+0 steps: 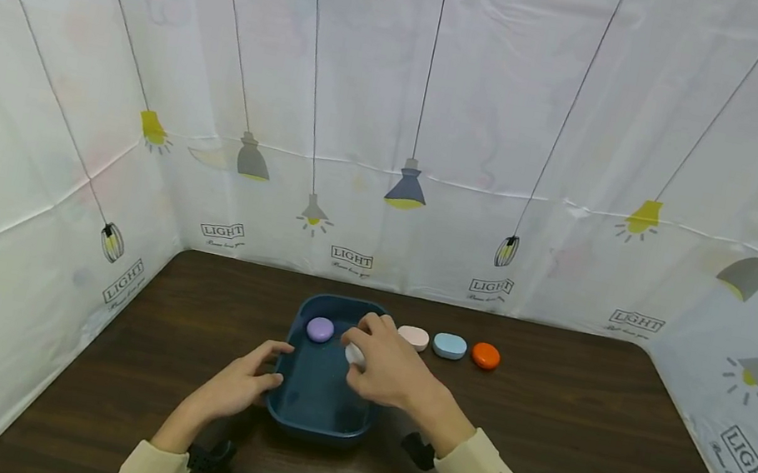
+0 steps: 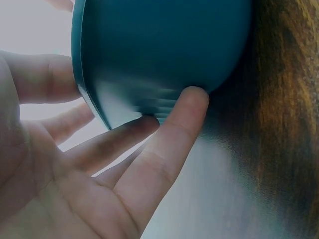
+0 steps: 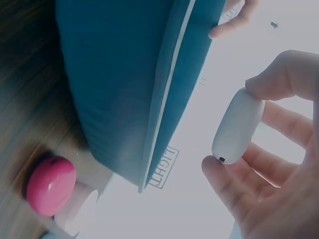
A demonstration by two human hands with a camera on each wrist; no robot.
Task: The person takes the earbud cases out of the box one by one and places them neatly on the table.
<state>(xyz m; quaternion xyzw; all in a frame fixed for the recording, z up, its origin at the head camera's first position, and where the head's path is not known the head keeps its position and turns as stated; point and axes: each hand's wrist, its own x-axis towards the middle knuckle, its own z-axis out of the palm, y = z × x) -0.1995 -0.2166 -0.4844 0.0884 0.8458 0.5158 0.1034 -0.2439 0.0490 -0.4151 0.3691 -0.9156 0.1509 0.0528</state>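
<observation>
A dark teal rectangular tub [image 1: 319, 403] sits on the table, with a round purple case [image 1: 320, 329] inside at the far left. My left hand [image 1: 239, 383] holds the tub's left side; in the left wrist view, fingertips [image 2: 192, 102] touch the outer wall while another digit passes behind the rim. Above the right part of the tub, my right hand [image 1: 394, 366] pinches a small white rounded case [image 3: 238, 127] between thumb and fingertips. The right wrist view shows a small dark slot near one end of this case.
Right of the tub, a pale pink case [image 1: 413, 337], a light blue case [image 1: 449, 346] and an orange case [image 1: 485, 356] lie in a row on the dark wooden table [image 1: 579, 441]. A white curtain [image 1: 454, 241] printed with lamps hangs around the table.
</observation>
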